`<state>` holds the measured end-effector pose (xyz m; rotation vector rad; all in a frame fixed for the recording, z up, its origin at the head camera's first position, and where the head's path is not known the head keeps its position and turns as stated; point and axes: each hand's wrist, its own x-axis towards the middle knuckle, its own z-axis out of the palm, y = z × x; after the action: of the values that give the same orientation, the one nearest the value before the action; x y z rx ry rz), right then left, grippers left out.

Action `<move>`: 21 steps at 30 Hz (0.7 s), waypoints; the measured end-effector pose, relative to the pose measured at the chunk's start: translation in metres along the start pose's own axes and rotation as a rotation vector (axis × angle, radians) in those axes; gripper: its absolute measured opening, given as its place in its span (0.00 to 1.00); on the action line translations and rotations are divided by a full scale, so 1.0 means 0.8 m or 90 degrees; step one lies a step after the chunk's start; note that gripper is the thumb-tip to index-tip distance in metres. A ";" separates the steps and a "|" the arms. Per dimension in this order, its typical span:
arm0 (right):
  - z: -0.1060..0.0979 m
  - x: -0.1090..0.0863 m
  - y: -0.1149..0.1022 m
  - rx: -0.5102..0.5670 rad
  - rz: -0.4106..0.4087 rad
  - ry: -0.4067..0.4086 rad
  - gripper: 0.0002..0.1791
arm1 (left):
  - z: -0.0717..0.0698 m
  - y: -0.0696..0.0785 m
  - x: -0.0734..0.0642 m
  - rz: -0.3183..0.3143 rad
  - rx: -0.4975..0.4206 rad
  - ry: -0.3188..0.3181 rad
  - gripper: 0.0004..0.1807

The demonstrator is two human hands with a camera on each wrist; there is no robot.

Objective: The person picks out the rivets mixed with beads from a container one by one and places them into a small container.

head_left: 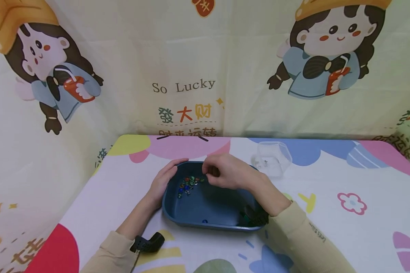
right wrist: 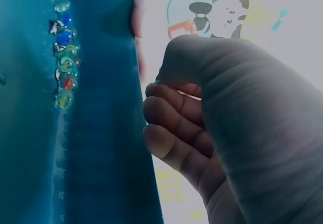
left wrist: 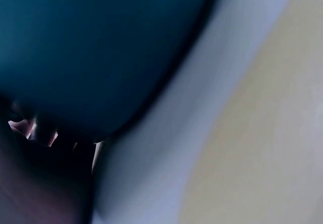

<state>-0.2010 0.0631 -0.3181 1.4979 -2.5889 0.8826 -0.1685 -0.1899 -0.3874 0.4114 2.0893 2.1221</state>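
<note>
A dark blue basin stands on the patterned tablecloth. Several glass marbles lie together in its left part, blue, green and reddish ones among them. A single blue marble is by the near wall. My left hand holds the basin's left side at the far corner, fingers along the outside. Above the basin's far side is my right hand, fingers curled and thumb against the index finger. In the right wrist view a small bluish glint, seemingly a marble, shows between those tips, mostly hidden.
Behind the basin on the right stands a clear plastic box with small things at its bottom. A printed curtain hangs along the table's far edge. A black wrist device is on the left wrist.
</note>
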 end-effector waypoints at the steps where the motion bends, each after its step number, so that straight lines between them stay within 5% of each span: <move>1: 0.000 0.000 0.000 -0.001 -0.004 0.006 0.04 | 0.000 0.000 -0.001 0.000 0.000 0.001 0.26; 11: -0.015 -0.001 -0.001 0.015 -0.033 0.071 0.05 | -0.001 0.002 -0.001 0.006 0.005 -0.002 0.26; 21: -0.048 -0.022 0.013 0.046 0.021 0.147 0.06 | -0.002 0.001 -0.001 0.006 -0.003 -0.005 0.26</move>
<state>-0.2095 0.0992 -0.2955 1.2852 -2.4455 1.0934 -0.1677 -0.1915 -0.3868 0.4302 2.0817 2.1266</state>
